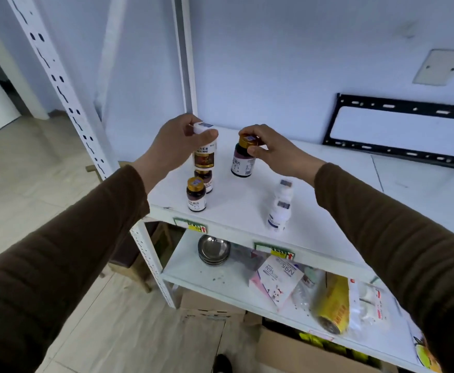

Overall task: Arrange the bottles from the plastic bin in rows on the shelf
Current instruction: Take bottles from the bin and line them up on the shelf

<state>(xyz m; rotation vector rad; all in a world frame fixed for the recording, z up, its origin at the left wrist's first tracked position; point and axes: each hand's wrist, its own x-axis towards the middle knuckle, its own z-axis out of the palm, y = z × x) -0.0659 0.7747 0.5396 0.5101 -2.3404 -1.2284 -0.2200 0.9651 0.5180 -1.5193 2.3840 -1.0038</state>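
Note:
My left hand [178,141] grips the white cap of a tall white bottle with a brown label [204,156], held at the back left of the white shelf [236,205]. A dark bottle with a gold cap [243,158] is held by its cap in my right hand [267,149], just above the shelf's back middle. In front of the tall bottle stand two small dark gold-capped bottles [196,194], one behind the other. Two white bottles [280,208] stand in a line at the shelf's front right. The plastic bin is out of view.
A white slotted upright [66,92] rises at the left. On the lower shelf lie stacked steel bowls [214,250], an N95 mask pack [279,278], a yellow roll [332,305] and bags. A black frame [398,130] leans on the wall. Cardboard boxes sit below.

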